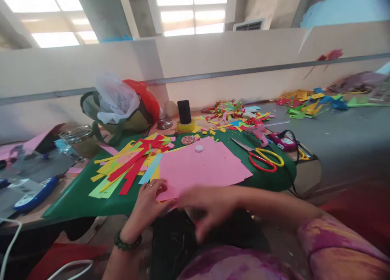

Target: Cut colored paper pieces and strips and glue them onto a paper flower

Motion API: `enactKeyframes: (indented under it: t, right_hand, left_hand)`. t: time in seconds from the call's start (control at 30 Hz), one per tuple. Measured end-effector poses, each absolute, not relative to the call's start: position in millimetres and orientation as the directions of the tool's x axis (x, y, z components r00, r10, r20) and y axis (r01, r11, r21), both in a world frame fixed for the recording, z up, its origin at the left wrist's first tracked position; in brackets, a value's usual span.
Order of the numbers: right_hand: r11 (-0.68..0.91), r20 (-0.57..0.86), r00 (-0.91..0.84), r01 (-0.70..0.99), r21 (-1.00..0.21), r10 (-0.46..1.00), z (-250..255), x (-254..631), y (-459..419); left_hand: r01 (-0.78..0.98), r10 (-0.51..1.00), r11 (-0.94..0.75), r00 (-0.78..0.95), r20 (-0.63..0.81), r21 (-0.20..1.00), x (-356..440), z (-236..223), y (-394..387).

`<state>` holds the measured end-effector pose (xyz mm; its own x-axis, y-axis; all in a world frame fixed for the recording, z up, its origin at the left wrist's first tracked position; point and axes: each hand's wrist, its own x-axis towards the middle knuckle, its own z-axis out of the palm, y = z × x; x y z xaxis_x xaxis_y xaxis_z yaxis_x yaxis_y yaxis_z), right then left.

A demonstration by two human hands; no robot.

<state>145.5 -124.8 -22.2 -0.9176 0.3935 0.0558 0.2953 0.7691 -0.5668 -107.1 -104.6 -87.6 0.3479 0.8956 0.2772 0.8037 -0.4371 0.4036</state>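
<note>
Fingers [157, 185] of the left hand [148, 205] bent, touching the near left corner of a stack of flat, matte pink paper sheets [201, 168], thumb along the near edge; pinching or merely resting, impossible to tell. Right hand [210, 205] blurred across the stack's near edge, just right of the left thumb; fingers too smeared to tell open from closed. On the stack's far part, a small round white cap [199, 148]. Underneath, a smooth dark-green table covering [115, 203]. To the left, a loose heap of thin red, yellow and lime-green paper strips [131, 166]. To the right, metal scissors with red and yellow handles [253, 150], near a pink glue gun [257, 134]. Farther off, a black phone [184, 111], upright at a yellow ring-shaped roll [186, 127]; far left, an olive bag [141, 122].
</note>
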Motion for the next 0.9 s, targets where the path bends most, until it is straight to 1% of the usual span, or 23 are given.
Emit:
enactKeyframes:
  t: [0.03,0.07,0.1,0.13,0.17,0.2,0.23,0.27,0.33,0.37,0.43,0.47,0.5,0.53,0.57,0.6,0.63,0.67,0.73,0.77,0.8,0.83,0.9]
  right_hand:
    - [0.702,-0.038,-0.987,0.139,-0.699,0.157,-25,151,-130]
    - [0.599,-0.102,-0.995,0.073,-0.798,-0.015,-28,158,-133]
    - [0.527,-0.111,-0.994,0.105,-0.844,0.020,-29,167,-133]
    - [0.507,-0.074,-0.962,0.203,-0.838,0.263,-29,177,-131]
    - [0.498,0.024,-0.810,0.336,-0.799,0.585,-30,186,-128]
    - [0.452,0.111,-0.587,0.474,-0.755,0.802,-31,195,-125]
    - [0.399,0.152,-0.432,0.568,-0.720,0.889,-32,201,-123]
    - [0.381,0.141,-0.403,0.612,-0.694,0.904,-33,207,-125]
    - [0.456,0.067,-0.584,0.553,-0.697,0.809,-34,216,-137]
    - [0.470,0.019,-0.675,0.493,-0.732,0.737,-33,220,-146]
    - [0.362,-0.101,-0.840,0.335,-0.870,0.533,-31,229,-160]
    - [0.341,-0.075,-0.800,0.336,-0.878,0.595,-30,231,-162]
    - [0.344,-0.018,-0.688,0.386,-0.856,0.725,-30,232,-161]
    - [0.337,0.060,-0.502,0.482,-0.809,0.863,-31,231,-157]
    - [0.304,0.121,-0.330,0.587,-0.750,0.936,-33,228,-151]
    - [0.273,0.135,-0.252,0.663,-0.697,0.958,-36,222,-144]
    - [0.283,0.098,-0.297,0.682,-0.674,0.950,-39,215,-139]
    - [0.327,0.017,-0.442,0.638,-0.697,0.897,-40,206,-135]
    - [0.354,-0.112,-0.751,0.431,-0.830,0.651,-40,185,-132]
    - [0.326,-0.106,-0.813,0.344,-0.881,0.572,-38,174,-131]
    - [0.310,-0.072,-0.809,0.303,-0.901,0.583,-35,163,-129]
    - [0.326,-0.018,-0.747,0.312,-0.892,0.665,-33,151,-128]
    - [0.395,0.078,-0.600,0.418,-0.818,0.796,-30,129,-123]
  left_hand:
    - [0.798,0.893,-0.442,0.351,0.281,0.409,-108,-89,-103]
    - [0.793,0.891,-0.448,0.357,0.281,0.413,-108,-90,-102]
    - [0.789,0.889,-0.452,0.362,0.279,0.415,-109,-90,-101]
    - [0.788,0.890,-0.452,0.365,0.273,0.418,-110,-89,-101]
    - [0.788,0.892,-0.449,0.367,0.264,0.422,-110,-88,-101]
    - [0.788,0.896,-0.442,0.367,0.251,0.429,-111,-86,-102]
    - [0.787,0.900,-0.435,0.365,0.238,0.438,-112,-84,-102]
    - [0.782,0.903,-0.429,0.364,0.228,0.451,-112,-82,-102]
    - [0.767,0.905,-0.425,0.370,0.211,0.480,-113,-78,-102]
    - [0.758,0.904,-0.426,0.375,0.205,0.494,-114,-77,-102]
    - [0.740,0.902,-0.428,0.387,0.193,0.519,-116,-75,-102]
    - [0.735,0.902,-0.425,0.389,0.185,0.528,-117,-74,-101]
    - [0.734,0.905,-0.418,0.388,0.174,0.536,-118,-73,-101]
    - [0.735,0.909,-0.406,0.384,0.160,0.543,-119,-72,-100]
    - [0.738,0.915,-0.391,0.379,0.141,0.551,-120,-70,-99]
    - [0.740,0.919,-0.374,0.376,0.117,0.559,-121,-69,-98]
    - [0.739,0.921,-0.359,0.379,0.089,0.570,-122,-66,-97]
    - [0.731,0.918,-0.352,0.391,0.064,0.585,-123,-64,-95]
    - [0.709,0.903,-0.336,0.429,-0.001,0.619,-124,-60,-91]
    - [0.699,0.901,-0.324,0.434,-0.019,0.638,-125,-59,-89]
    - [0.688,0.898,-0.314,0.440,-0.032,0.654,-126,-58,-87]
    - [0.678,0.896,-0.306,0.442,-0.037,0.668,-126,-57,-85]
    - [0.658,0.893,-0.305,0.449,-0.033,0.688,-128,-57,-83]
